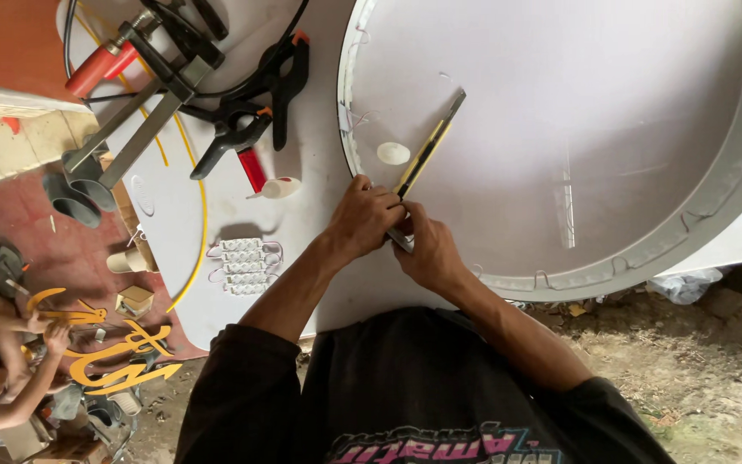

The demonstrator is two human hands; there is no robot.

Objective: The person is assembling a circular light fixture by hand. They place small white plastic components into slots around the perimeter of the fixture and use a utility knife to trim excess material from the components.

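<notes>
I see my left hand (364,219) and right hand (427,253) closed together on a yellow-and-black utility knife (429,144), its blade angled up over the rim of a big round white sign tray (560,275). A white table (319,129) carries clamps (251,103) and a strip of white LED modules (242,266) — yellow cut-out shapes (113,352) lie on the dirt floor.

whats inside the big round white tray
Inside the tray lie a small white disc and a yellow-black knife. Both hands, left and right, cover its near end.
</notes>
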